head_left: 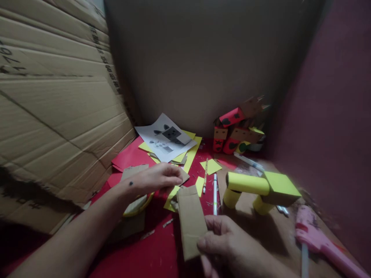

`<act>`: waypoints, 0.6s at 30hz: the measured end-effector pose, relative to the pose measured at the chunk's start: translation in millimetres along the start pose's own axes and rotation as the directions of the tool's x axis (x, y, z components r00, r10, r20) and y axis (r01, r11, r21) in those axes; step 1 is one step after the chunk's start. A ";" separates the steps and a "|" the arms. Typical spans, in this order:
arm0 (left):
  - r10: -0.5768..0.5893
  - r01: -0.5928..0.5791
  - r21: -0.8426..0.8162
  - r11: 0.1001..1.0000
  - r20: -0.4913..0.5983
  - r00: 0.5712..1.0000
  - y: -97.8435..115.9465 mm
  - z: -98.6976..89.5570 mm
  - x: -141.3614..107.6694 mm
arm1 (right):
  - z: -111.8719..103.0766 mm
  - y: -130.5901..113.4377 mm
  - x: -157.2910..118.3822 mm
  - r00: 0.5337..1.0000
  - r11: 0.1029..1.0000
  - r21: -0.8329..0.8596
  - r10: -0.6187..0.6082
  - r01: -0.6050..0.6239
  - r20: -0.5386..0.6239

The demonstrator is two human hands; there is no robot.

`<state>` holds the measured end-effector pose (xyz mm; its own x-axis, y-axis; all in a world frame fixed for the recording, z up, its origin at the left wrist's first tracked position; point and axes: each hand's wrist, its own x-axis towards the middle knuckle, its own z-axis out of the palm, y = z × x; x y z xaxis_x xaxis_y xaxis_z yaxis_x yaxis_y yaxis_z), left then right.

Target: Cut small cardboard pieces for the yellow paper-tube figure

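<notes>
My right hand [222,241] grips the lower end of a long, folded strip of brown cardboard [191,220], thumb on its right edge. The strip stands tilted above the red tabletop. My left hand [165,177] reaches across to the middle, its fingers pressed together at a small brown cardboard piece [184,176]. Part of that piece is hidden behind the fingers. Under my left wrist lies a roll of tape with a yellow rim [149,202], partly covered by the arm. Yellow paper scraps [199,185] lie just beyond the strip.
Right of the strip stands a yellow paper-covered animal figure [249,183]. A pink glue gun [311,231] lies at far right. A white marker [215,195], pencil [206,175] and printed sheet [168,137] lie ahead. Red cardboard figures [232,133] stack at the back; a large carton [58,108] walls the left.
</notes>
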<state>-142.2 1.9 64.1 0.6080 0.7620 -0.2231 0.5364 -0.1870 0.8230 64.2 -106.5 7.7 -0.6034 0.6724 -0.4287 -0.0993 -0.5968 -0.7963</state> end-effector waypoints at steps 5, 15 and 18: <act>0.052 -0.026 0.082 0.996 -0.338 0.940 -7.0 -6.9 4.4 | -2.6 1.6 4.5 0.998 0.998 0.044 -0.045 0.047 -0.049; 0.144 -0.234 -0.205 0.950 -0.375 0.916 16.1 -2.8 -16.1 | -9.0 9.2 23.3 0.958 0.950 0.137 -0.267 0.280 -0.100; 0.286 -0.391 -0.165 0.906 -0.443 0.850 19.6 1.0 -37.0 | -8.9 9.3 25.8 0.958 0.952 0.129 -0.264 0.277 -0.108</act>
<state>-153.5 -30.6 87.9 0.4104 0.8688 0.2771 0.1517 -0.3646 0.9187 54.7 -90.8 -14.6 -0.4662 0.8496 -0.2467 -0.3638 -0.4383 -0.8219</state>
